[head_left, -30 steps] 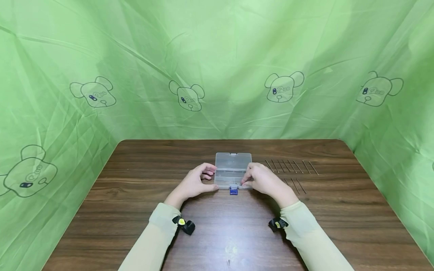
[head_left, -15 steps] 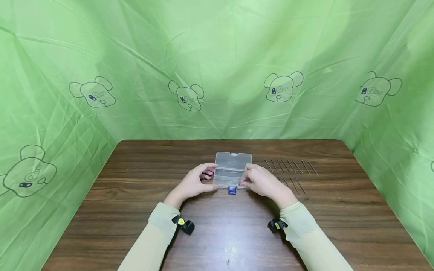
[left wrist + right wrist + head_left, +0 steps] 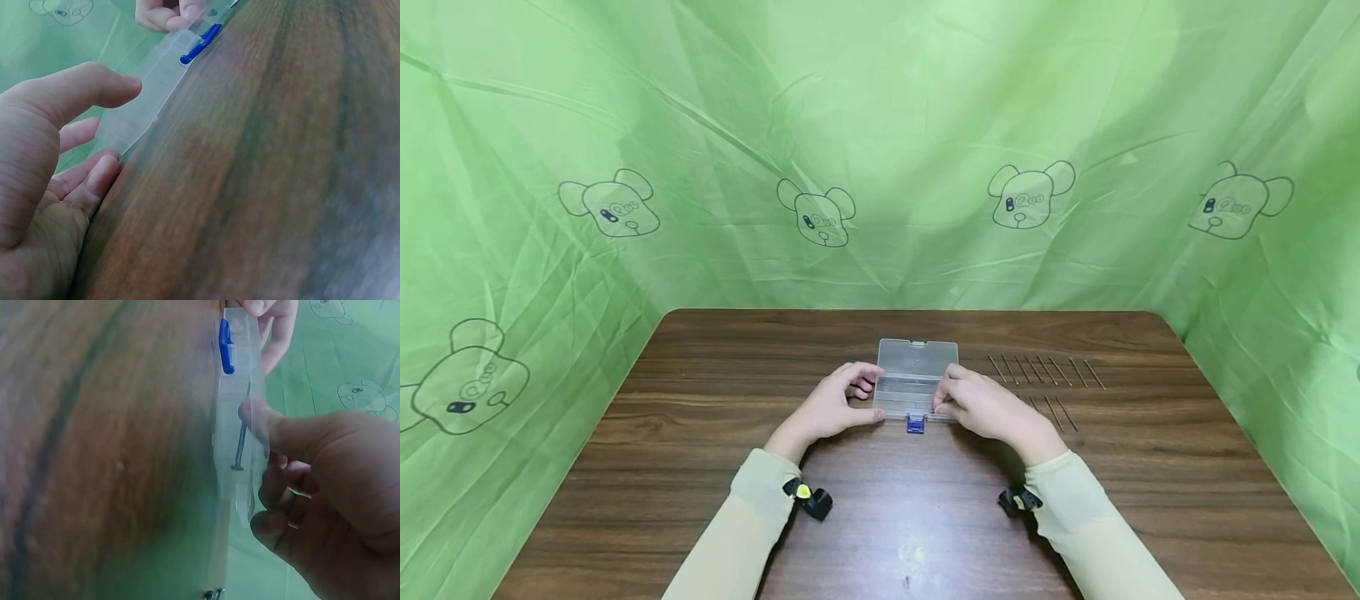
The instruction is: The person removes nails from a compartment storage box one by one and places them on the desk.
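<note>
A clear plastic compartment box [image 3: 898, 398] lies on the wooden table with its lid [image 3: 917, 357] raised and its blue latch [image 3: 915, 423] folded out at the front. My left hand [image 3: 835, 402] holds the box's left side, thumb by the front corner and index finger near the hinge. At the right end of the box, my right hand [image 3: 981, 404] pinches a nail [image 3: 240, 447] with thumb and fingers. In the right wrist view the nail's flat head and shank show below the thumb, against the box's clear wall. The head view hides it behind the fingers.
Right of the box, several nails [image 3: 1054, 370] lie side by side in a back row, with a shorter row of nails [image 3: 1066, 413] in front, partly behind my right hand. Green cloth walls [image 3: 895, 233] stand around the table [image 3: 715, 350].
Both hands stay at the box. My right fingertips shift slightly at its right end, and the bit of silver metal seen beside them earlier no longer shows in the head view.
</note>
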A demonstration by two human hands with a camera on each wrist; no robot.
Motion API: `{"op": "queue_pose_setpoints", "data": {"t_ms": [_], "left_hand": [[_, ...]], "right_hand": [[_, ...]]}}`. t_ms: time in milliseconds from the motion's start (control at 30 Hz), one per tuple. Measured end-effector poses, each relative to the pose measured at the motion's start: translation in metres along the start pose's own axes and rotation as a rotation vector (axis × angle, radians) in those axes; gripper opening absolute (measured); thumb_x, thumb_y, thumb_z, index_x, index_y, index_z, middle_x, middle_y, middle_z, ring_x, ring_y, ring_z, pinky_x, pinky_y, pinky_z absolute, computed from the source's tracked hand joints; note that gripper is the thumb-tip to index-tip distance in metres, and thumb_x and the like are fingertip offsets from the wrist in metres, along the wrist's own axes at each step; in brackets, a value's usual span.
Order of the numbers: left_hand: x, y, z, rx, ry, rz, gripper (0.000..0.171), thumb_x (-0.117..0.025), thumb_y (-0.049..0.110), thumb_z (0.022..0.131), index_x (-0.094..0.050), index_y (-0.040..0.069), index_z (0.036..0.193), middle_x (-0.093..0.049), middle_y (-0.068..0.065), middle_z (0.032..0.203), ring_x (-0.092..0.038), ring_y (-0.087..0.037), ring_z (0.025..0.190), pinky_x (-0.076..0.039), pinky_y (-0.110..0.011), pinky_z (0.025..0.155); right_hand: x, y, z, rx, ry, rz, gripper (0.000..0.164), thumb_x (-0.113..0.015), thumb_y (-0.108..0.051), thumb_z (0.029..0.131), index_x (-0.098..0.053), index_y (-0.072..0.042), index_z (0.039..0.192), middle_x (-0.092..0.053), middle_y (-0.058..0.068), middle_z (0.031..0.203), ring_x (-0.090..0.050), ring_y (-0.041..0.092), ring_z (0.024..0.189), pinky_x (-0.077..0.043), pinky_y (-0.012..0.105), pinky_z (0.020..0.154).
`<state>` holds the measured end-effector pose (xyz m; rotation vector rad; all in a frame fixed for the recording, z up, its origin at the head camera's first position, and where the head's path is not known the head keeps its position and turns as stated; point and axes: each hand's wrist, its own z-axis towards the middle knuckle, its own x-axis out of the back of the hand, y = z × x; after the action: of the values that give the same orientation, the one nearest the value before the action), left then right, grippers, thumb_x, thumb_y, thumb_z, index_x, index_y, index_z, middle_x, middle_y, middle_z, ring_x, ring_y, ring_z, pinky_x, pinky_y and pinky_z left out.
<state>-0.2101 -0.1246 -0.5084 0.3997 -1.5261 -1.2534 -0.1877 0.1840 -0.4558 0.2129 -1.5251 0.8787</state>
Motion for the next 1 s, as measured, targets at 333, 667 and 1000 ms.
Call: {"op": "queue_pose_setpoints", "data": {"t_ms": [333,667,1000], "left_hand": [[-0.001,0.0,0.0,0.007,0.004,-0.015,0.066,-0.096,0.012,0.084,-0.065,0.004,0.142,-0.068,-0.01,0.129,-0.065,-0.024,0.111,-0.059,-0.036,0.1],[-0.001,-0.001,-0.001,0.019,0.006,-0.019,0.066,-0.095,0.012,0.084,-0.065,0.004,0.142,-0.069,-0.009,0.127,-0.065,-0.023,0.111,-0.059,-0.034,0.1],[-0.003,-0.001,0.0,0.011,0.012,-0.027,0.066,-0.096,0.012,0.083,-0.065,0.005,0.141,-0.07,-0.009,0.128,-0.066,-0.024,0.111,-0.059,-0.036,0.1]], "right_hand": [[0.013,0.005,-0.005,0.005,0.061,0.106,0.005,-0.071,-0.017,0.107,-0.069,-0.014,0.104,-0.061,-0.002,0.104,-0.059,0.013,0.091,-0.059,0.043,0.086],[0.022,0.006,-0.003,-0.037,0.096,0.147,0.009,-0.068,-0.018,0.11,-0.068,-0.01,0.108,-0.068,-0.003,0.103,-0.062,0.011,0.092,-0.059,0.04,0.085],[0.038,0.012,-0.011,-0.036,0.159,0.205,0.005,-0.068,-0.01,0.107,-0.07,-0.008,0.111,-0.069,-0.003,0.098,-0.062,0.01,0.085,-0.059,0.032,0.076]]}}
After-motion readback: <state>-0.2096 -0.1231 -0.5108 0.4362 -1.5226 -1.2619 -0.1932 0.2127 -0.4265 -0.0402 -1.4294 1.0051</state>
